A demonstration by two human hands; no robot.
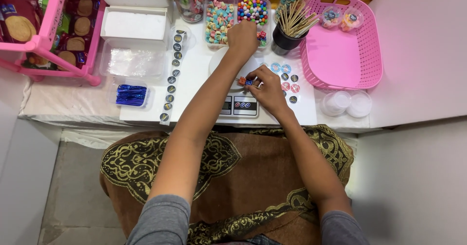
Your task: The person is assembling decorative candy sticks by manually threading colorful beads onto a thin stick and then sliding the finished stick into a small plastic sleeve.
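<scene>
My left hand (243, 37) reaches forward to the clear two-part tray (237, 3) of coloured candies, fingers closed at its front edge over small red candies; what it grips is hidden. My right hand (266, 87) rests on the white kitchen scale (239, 106) and pinches a short skewer threaded with red and blue candies (244, 81) over the scale's round plate (217, 62). A black cup of wooden skewers (290, 28) stands just right of my left hand.
A pink basket (340, 50) with two small filled cups sits at the right, clear lids (348, 103) in front of it. Round stickers (288, 79) lie by the scale, a sticker strip (171, 77) left of it. Blue twist ties (130, 95), white boxes and a pink biscuit rack are at the left.
</scene>
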